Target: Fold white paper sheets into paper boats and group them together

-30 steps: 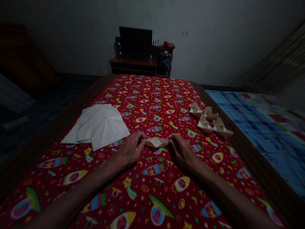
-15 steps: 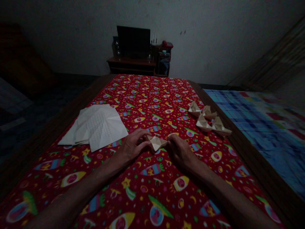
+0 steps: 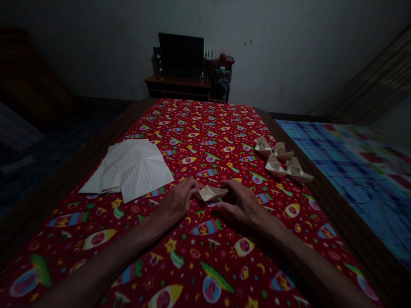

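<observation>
Room: dim, with one pale wall (image 3: 272, 64) behind a far desk (image 3: 178, 82) that bears one black monitor (image 3: 181, 53), two speakers (image 3: 158, 60) beside it.
Near desk: one wooden desk (image 3: 282, 136) under one red rocket-print cloth (image 3: 205, 252).
Paper boats: five in all, one between the hands, four grouped at the right edge of the cloth.
Middle boat (image 3: 210, 193): on or just above the cloth; its left tip is partly hidden by fingers.
Left hand (image 3: 176, 199): narrow grip, pinching that left tip.
Right hand (image 3: 244, 203): wider grip, thumb and fingers parted about the right tip; contact unclear.
Four boats (image 3: 278, 164): close together, right of the right hand.
Creased sheets (image 3: 138, 169): one overlapping pile, left; count hidden by overlap.
</observation>
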Demonstrator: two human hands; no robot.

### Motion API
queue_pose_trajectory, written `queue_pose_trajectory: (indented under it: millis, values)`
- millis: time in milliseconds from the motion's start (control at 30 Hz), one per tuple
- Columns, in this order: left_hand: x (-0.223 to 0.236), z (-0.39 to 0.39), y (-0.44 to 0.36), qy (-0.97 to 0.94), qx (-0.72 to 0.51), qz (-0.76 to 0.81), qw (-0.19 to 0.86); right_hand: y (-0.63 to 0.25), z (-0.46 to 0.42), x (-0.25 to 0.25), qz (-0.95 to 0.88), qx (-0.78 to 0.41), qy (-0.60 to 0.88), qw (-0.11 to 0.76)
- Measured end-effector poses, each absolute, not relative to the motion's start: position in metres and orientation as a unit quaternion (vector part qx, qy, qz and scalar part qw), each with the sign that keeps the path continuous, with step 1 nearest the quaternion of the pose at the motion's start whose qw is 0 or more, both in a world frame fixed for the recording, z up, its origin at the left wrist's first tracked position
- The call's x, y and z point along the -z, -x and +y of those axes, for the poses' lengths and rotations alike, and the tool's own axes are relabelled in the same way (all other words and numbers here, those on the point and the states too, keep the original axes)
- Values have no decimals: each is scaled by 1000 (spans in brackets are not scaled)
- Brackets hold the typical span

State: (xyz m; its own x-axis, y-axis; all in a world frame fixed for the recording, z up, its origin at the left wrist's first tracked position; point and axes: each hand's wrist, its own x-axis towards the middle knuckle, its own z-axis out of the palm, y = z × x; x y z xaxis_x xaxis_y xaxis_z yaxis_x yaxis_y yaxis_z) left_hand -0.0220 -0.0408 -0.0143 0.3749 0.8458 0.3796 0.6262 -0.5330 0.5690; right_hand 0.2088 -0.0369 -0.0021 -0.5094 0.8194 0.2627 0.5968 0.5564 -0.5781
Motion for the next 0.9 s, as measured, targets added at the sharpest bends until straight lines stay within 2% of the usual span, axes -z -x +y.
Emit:
queue_pose_trajectory:
  millis: [133, 367, 633, 800, 900]
  values:
    - [15, -44, 20, -821, -319, 446, 156, -199, -33, 7, -859, -194, 407, 244]
    - [12, -50, 22, -826, -315, 425, 195, -195, -30, 10, -830, -244, 447, 229]
    - [10, -52, 21, -793, -311, 466, 241, -196, -32, 12, -805, -237, 476, 264]
    - [2, -48, 15, -814, -243, 498, 176, -192, -36, 12, -832, -233, 426, 268]
    - [0, -46, 13, -836, -214, 473, 179, -189, -38, 11, -845, -227, 399, 274]
